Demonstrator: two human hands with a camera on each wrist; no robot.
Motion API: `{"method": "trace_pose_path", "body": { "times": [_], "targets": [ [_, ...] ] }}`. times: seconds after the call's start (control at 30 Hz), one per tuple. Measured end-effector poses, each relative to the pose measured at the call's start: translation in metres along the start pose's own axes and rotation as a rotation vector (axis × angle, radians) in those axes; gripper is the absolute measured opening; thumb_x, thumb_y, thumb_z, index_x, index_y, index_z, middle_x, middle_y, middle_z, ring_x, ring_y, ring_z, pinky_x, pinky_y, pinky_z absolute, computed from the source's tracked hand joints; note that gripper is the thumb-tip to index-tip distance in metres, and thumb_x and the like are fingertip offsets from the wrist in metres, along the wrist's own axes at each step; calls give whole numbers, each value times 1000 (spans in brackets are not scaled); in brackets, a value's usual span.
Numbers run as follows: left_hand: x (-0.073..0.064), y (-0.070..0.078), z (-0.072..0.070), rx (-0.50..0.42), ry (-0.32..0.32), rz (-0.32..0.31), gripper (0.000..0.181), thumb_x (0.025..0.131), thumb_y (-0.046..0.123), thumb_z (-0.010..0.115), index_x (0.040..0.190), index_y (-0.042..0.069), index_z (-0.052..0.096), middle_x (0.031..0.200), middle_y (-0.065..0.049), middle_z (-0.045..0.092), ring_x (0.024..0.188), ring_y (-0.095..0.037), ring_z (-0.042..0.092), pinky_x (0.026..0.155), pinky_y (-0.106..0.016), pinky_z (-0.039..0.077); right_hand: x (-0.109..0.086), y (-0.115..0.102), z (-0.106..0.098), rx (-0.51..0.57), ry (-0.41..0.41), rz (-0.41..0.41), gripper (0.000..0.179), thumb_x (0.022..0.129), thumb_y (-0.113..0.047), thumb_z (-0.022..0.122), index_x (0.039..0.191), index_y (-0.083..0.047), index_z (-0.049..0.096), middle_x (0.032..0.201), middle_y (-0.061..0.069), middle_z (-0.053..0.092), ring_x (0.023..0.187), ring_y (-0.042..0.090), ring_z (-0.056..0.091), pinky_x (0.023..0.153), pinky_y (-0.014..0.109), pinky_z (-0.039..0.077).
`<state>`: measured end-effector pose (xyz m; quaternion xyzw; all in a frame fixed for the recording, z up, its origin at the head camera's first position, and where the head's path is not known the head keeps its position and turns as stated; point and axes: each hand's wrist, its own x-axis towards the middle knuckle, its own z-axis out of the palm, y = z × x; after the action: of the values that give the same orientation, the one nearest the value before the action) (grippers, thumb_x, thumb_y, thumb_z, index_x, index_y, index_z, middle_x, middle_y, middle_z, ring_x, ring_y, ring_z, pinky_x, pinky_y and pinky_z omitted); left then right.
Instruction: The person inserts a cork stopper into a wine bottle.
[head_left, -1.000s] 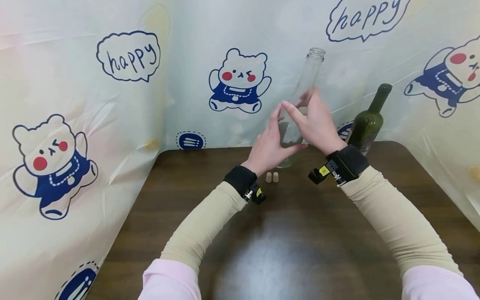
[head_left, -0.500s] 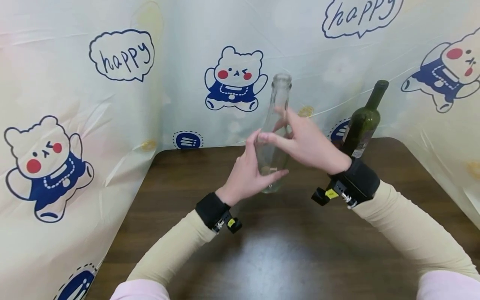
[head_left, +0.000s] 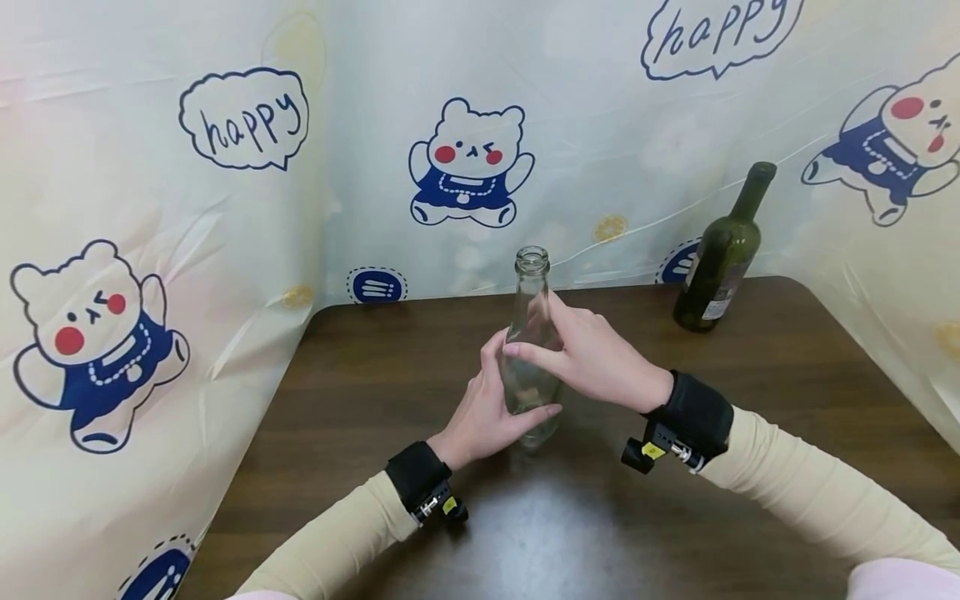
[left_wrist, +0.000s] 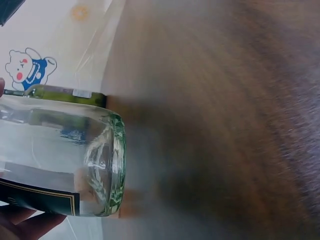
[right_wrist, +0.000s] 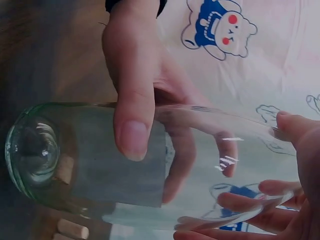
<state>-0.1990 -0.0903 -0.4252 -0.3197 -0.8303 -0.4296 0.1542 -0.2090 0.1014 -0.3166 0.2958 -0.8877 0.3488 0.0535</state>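
While a dark wooden table [head_left: 360, 375] spreads below, with a green bottle [head_left: 720, 271] well apart at its far right that the right wrist view leaves out, the clear bottle [head_left: 528, 383] is roughly upright between the right hand [head_left: 600, 358], gripping its body higher up, and the left hand [head_left: 480, 425], gripping it lower, each with its thumb across the near side. Only the left wrist view shows plainly the dark, gold-edged label [left_wrist: 40, 196], and only the right wrist view the pale corks [right_wrist: 72, 229] near the base.
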Motion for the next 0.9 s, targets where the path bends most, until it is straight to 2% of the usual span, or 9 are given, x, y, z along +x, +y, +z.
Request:
{"method": "trace_pose_path", "body": {
  "times": [0.17,0.3,0.43,0.63,0.7,0.77,0.83,0.9],
  "targets": [
    [-6,-3,3,11,-36,-39,107,83,46,80,155,15,8,139,-6,62,110,-14,69,91,-39,58,-5,3,6,4,-5,15,58,92,-63,61,122,-14,54,106,0,71,89,16,68,74,38,59],
    [-12,-7,5,17,-65,-87,108,81,51,79,153,10,10,137,-5,63,113,-12,67,95,-40,56,-9,7,11,22,-27,29,62,91,-63,60,124,-11,54,112,6,72,95,21,71,78,41,60],
    [-16,-10,6,32,-61,-80,108,80,53,79,152,8,11,142,-3,59,118,-12,65,98,-41,54,-12,8,16,21,-23,22,62,91,-62,63,124,-10,54,114,10,74,98,22,72,79,42,61],
    [-19,-11,2,52,-50,-86,110,78,54,81,152,11,13,139,-5,63,120,-16,65,97,-44,55,-14,10,22,4,9,-34,59,89,-57,69,125,-12,56,108,4,75,75,14,67,64,35,56],
    [-21,-11,0,42,-49,-98,112,76,54,82,154,13,13,139,-6,63,121,-17,65,95,-44,56,-15,13,21,72,-18,-47,58,89,-54,70,128,-14,56,112,4,73,81,16,70,68,35,59],
    [-21,-11,0,31,-52,-121,114,75,56,83,157,17,14,143,-5,60,121,-16,64,95,-44,56,-14,19,14,199,-4,-64,53,96,-46,66,134,-10,57,118,10,72,91,24,72,76,42,60],
    [-20,-12,-1,18,-51,-140,116,73,58,83,159,21,15,145,-3,58,120,-14,64,96,-44,55,-10,26,3,332,53,-49,50,103,-40,53,139,-6,56,125,16,69,105,31,71,85,49,59],
    [-18,-12,-1,18,-46,-162,117,70,60,84,160,24,17,145,0,57,119,-12,64,97,-43,55,-2,35,-9,418,143,-13,53,109,-40,38,142,-3,55,128,22,67,111,36,67,89,54,57]
  ]
}}
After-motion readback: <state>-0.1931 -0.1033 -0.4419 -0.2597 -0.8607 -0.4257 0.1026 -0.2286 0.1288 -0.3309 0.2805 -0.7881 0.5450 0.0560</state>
